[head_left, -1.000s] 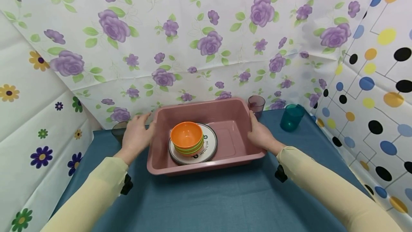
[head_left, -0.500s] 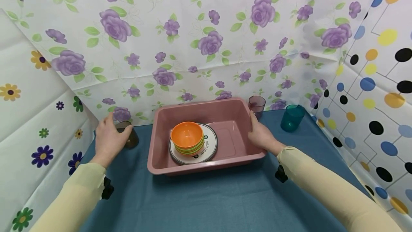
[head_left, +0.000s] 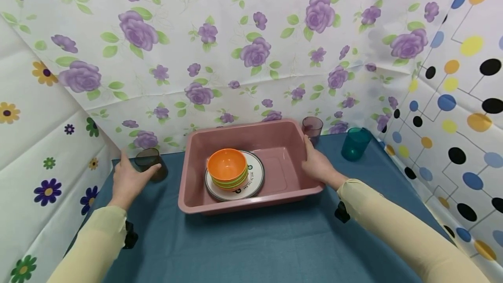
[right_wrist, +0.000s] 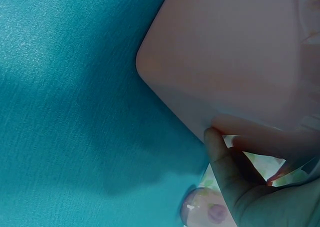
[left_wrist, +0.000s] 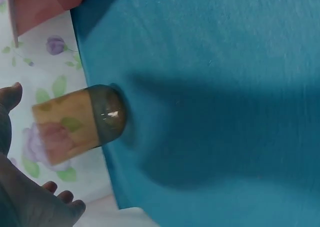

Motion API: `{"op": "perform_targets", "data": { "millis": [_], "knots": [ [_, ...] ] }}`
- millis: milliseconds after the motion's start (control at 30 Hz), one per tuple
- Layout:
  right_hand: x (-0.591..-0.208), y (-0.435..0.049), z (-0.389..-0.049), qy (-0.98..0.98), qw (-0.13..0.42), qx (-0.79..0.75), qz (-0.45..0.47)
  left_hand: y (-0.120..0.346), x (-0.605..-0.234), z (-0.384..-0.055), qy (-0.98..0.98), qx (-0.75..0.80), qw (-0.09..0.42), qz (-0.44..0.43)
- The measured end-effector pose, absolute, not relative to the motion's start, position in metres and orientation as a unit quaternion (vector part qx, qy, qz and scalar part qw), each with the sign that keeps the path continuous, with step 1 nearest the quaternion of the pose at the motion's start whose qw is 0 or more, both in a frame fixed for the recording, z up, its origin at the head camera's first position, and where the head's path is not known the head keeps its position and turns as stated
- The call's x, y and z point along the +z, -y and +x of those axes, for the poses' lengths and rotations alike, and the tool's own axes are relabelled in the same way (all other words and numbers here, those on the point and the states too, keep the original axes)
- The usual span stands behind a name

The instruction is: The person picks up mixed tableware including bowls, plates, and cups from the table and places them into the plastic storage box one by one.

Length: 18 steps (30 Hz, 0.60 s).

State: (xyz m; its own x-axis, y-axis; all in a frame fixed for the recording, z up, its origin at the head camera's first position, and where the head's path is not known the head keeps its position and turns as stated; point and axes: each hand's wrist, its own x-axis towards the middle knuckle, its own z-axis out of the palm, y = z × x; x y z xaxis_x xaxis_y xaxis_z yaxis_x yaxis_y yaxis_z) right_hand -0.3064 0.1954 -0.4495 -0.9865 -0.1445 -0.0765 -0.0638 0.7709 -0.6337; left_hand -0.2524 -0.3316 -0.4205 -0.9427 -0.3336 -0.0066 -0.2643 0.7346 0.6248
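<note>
My left hand is beside a brown see-through cup at the back left, its thumb and fingers spread to either side. In the left wrist view the cup stands on the blue cloth with a gap between it and the fingers. With my right hand I hold the right rim of a pink plastic basin. The right wrist view shows fingers against the basin's outer wall. Inside the basin, on its left half, a stack of orange and green bowls sits on white plates with dark rims.
Behind the basin's right corner stands a purple see-through cup. Farther right is a teal cup. Blue cloth covers the table, and patterned sheets rise along its back and both sides.
My left hand has left the basin's left side and moved left to the brown cup, which its fingers now flank. The right hand has stayed at the basin's right rim.
</note>
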Motion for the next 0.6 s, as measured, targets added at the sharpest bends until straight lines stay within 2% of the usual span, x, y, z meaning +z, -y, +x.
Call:
{"op": "perform_targets", "data": {
  "millis": [300, 600],
  "knots": [
    [-0.449, -0.196, -0.306, -0.942, 0.053, -0.327, -0.059, 0.328, -0.447, -0.262, 0.901, -0.384, 0.036, 0.197],
    [-0.449, -0.195, -0.307, -0.940, 0.055, -0.332, -0.053, 0.321, -0.458, -0.267, 0.874, -0.429, 0.068, 0.220]
  ]
}}
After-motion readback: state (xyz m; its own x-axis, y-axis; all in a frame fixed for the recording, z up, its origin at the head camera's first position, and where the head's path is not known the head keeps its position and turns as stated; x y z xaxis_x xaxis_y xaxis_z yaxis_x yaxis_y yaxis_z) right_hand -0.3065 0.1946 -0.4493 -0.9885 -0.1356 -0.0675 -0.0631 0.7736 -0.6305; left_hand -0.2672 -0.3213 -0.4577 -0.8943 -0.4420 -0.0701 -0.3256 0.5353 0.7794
